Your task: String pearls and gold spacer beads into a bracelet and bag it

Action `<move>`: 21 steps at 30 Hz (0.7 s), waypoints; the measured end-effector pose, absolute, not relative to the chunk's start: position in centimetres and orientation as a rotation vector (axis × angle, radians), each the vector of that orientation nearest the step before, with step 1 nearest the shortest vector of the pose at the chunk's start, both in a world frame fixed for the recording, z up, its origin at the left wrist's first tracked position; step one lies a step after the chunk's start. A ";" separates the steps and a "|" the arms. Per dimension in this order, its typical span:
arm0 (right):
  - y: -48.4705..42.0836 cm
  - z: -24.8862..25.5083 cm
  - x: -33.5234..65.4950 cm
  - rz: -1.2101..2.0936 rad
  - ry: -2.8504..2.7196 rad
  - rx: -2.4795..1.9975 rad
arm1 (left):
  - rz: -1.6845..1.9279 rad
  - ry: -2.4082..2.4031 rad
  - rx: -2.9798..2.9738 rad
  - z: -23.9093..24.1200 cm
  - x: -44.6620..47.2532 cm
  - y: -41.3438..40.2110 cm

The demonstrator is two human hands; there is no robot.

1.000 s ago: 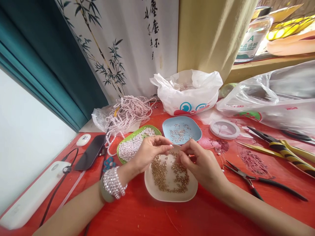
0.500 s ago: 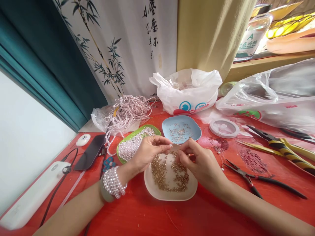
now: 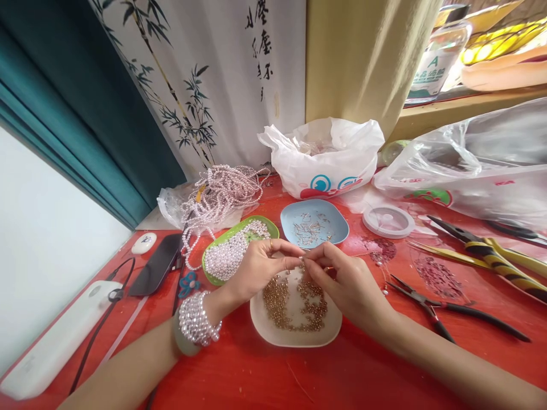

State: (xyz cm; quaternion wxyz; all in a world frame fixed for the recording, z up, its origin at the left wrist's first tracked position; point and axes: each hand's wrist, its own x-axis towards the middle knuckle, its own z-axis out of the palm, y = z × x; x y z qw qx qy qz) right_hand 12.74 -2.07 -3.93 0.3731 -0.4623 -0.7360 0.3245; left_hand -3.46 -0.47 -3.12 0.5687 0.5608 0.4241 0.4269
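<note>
Both my hands hover over a white dish [image 3: 265,330] of small gold beads [image 3: 277,299] on the red table [image 3: 256,376]. My left hand [image 3: 260,265], with a pearl bracelet on its wrist, pinches something tiny between thumb and fingertips. My right hand [image 3: 342,282] is also closed in a pinch, its fingertips meeting the left hand's above the dish. What they hold is too small to make out. A green dish of white pearls [image 3: 233,250] lies just left of my left hand, and a blue dish [image 3: 337,228] with small metal findings sits behind the hands.
Pearl strands [image 3: 222,193] pile at the back left beside a black phone [image 3: 156,265] and a white device [image 3: 55,341] with a cable. White plastic bags [image 3: 325,159] stand behind. A thread spool [image 3: 388,221], thin black pliers [image 3: 448,310] and yellow-handled pliers [image 3: 491,256] lie to the right.
My two hands have drawn closer, so their pinched fingertips now meet above the gold beads. Nothing else on the table has moved.
</note>
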 end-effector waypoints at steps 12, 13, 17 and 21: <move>-1.6 -4.5 12.7 1.130 -1.588 -1.015 | 0.674 1.239 2.136 -1.6 -5.2 0.5; -1.5 -4.6 12.7 1.135 -1.585 -0.999 | 0.630 1.227 2.205 -1.5 -5.4 0.5; -1.5 -4.7 12.8 1.130 -1.607 -0.964 | 0.487 1.131 2.339 -1.5 -5.8 0.2; -1.7 -4.3 12.8 1.197 -1.586 -0.950 | 0.473 1.093 2.426 -1.9 -5.6 0.0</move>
